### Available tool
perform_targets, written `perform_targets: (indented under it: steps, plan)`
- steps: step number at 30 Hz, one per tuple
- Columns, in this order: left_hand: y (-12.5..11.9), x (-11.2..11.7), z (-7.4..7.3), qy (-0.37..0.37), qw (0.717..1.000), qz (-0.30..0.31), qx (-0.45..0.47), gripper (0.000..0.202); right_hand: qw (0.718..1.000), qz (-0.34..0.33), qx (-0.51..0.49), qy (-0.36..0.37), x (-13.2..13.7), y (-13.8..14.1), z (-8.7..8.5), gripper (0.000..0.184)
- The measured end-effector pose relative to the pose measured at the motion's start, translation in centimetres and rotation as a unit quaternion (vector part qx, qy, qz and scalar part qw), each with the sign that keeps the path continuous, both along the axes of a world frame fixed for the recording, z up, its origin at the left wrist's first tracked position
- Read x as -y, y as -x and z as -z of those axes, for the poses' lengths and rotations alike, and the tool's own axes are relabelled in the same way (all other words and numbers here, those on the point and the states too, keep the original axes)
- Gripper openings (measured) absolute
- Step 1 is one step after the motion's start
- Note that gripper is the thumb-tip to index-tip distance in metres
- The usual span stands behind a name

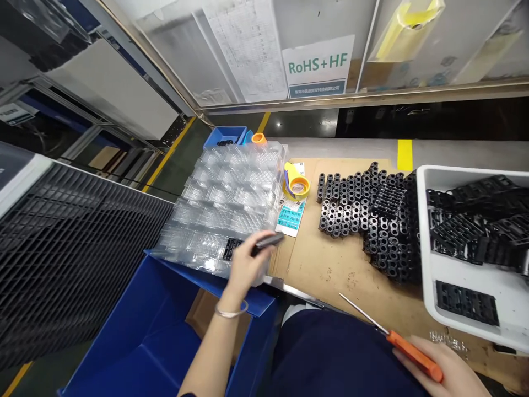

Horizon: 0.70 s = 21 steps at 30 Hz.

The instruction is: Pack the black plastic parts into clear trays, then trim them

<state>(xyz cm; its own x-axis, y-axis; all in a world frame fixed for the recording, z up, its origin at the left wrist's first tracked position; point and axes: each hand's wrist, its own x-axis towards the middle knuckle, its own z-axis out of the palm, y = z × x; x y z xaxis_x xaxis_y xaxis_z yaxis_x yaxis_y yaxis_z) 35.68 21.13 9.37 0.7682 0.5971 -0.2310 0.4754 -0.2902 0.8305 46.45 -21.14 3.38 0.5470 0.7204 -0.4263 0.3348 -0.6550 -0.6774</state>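
Pinching a black part (268, 242) between thumb and fingers, the left hand (243, 268) hovers at centre frame, over the near edge of the clear trays (231, 193). Lower right, the right hand (444, 370) is wrapped round an orange-handled tool (413, 355). A heap (363, 212) of black pieces lies on cardboard beside a white bin (425, 242); a blue crate (136, 336) sits lower left.

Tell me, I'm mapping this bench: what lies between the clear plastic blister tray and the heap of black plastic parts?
Head view: a yellow tape roll and a cyan-and-white label sheet.
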Motion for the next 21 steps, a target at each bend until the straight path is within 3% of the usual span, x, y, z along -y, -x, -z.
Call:
perform_targets:
  steps: [2, 4, 6, 8, 11, 13, 18, 21]
  plan:
    - [-0.5, -4.0, -0.3, -0.091, 0.996, -0.019, -0.003, 0.048, 0.999, 0.026, 0.026, 0.001, 0.0, -0.1, 0.2, 0.04]
    - [-1.0, -7.1, 0.6, -0.14, 0.989, 0.004, -0.034, 0.055, 0.999, 0.033, 0.041, 0.003, 0.0, 0.2, 0.4, 0.043]
    - [-1.2, -8.7, 1.9, -0.164, 0.983, 0.038, -0.073, 0.064, 0.998, 0.031, 0.052, 0.009, -0.1, 0.6, 0.4, 0.045]
    - [-1.3, -8.9, 2.9, -0.182, 0.977, 0.054, -0.098, 0.07, 0.997, 0.043, 0.069, 0.01, 0.0, 0.9, 0.4, 0.045]
    - [-2.2, -6.8, 3.7, -0.216, 0.972, 0.04, -0.079, 0.075, 0.994, 0.059, 0.086, 0.01, 0.5, 1.1, 0.2, 0.043]
    - [-4.2, -4.3, 4.8, -0.221, 0.974, 0.033, -0.032, 0.07, 0.993, 0.065, 0.095, 0.02, 0.6, 1.2, 0.0, 0.044]
    - [-13.7, 2.9, 10.8, -0.122, 0.991, 0.038, 0.045, 0.051, 0.988, 0.083, 0.128, 0.038, 0.6, 1.2, -0.5, 0.051]
    - [-18.3, 4.7, 14.0, -0.044, 0.998, -0.003, 0.036, 0.044, 0.987, 0.081, 0.13, 0.05, 1.1, 1.4, -0.4, 0.05]
